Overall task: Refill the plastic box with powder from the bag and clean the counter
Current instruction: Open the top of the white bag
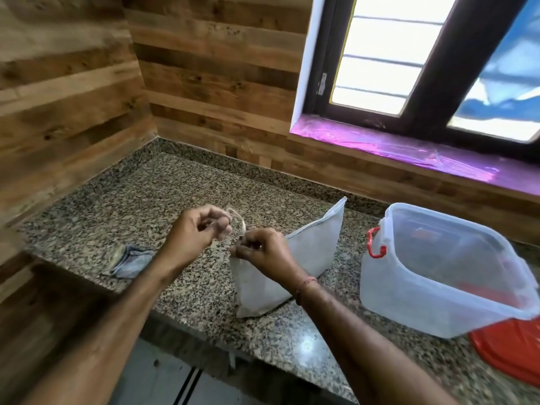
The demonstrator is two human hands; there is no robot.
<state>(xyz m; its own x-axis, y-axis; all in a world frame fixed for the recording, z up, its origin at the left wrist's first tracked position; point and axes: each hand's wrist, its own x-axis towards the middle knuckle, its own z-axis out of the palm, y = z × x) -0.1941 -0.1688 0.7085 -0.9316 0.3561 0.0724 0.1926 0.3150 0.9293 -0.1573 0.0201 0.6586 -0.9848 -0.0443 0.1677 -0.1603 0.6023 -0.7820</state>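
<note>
A home kitchen corner where I work: speckled granite counter (181, 188), wood-plank walls (204, 68), a barred window (388, 54), a folded cloth (133, 263), a plastic storage box (432, 290).

Tabletop (187, 197) speckled grey-black granite. Bag (306, 252) pale grey-white. Plastic box (432, 290) translucent, red latch (375, 242); lid (514, 346) red. Cloth (131, 263) faded blue-grey. Wall (210, 68) brown wood-plank pattern. Window sill (394, 147) purple-sheened.

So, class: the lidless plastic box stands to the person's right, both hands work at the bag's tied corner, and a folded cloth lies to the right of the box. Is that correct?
One detail is wrong. The head view shows the folded cloth lying left of the bag, far from the plastic box. The rest holds: left hand and right hand work at the bag's tied corner.
</note>
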